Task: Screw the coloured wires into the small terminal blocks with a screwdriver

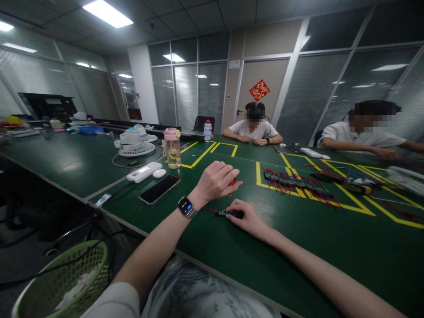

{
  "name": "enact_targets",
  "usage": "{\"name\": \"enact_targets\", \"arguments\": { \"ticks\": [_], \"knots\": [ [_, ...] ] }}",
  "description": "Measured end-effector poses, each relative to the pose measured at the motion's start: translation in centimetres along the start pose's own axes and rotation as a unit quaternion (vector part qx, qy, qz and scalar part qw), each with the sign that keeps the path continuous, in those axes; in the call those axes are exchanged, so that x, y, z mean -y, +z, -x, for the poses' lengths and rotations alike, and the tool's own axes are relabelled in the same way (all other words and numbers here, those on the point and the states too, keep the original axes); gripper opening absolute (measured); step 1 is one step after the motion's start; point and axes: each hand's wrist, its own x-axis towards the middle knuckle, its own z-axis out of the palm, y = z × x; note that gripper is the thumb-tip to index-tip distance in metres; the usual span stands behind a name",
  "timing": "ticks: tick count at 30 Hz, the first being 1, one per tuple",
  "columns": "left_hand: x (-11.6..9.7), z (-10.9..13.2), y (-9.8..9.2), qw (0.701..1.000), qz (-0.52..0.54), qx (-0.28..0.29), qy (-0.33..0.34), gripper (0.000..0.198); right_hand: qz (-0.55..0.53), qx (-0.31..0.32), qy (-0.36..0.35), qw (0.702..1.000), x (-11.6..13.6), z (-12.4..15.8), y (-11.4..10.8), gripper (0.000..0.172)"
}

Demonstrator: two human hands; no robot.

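My left hand [216, 182], with a smartwatch [186, 206] on its wrist, is wrapped round a red-handled screwdriver [231, 187] held upright. The tool's thin shaft points down at a small green circuit board [221, 213] on the green table. My right hand [247, 216] lies low on the table, its fingertips pinched at the board's right end. A dark part shows beneath its fingers, too hidden to name. Red wire runs from the board's left side.
A phone [159, 189], power strip [144, 172] and pink-lidded bottle [172, 149] stand left. Wired circuit boards [298, 183] lie right, within yellow tape. White fans [135, 142] are farther back. Two people sit across the table [198, 238]. A green basket [104, 260] stands below its edge.
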Motion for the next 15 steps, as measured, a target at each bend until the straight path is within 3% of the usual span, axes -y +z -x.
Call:
{"name": "enact_targets", "arguments": {
  "ticks": [10, 15],
  "knots": [
    [-0.26, -0.10, -0.04, 0.997, -0.010, -0.063, 0.036, 0.032, -0.001, -0.003, -0.005, 1.000, -0.19, 0.01, 0.15, 0.013],
    [-0.29, -0.17, -0.10, 0.995, -0.016, -0.091, 0.039, 0.024, 0.001, -0.003, -0.007, 1.000, -0.16, 0.03, 0.11, 0.013]
  ]
}}
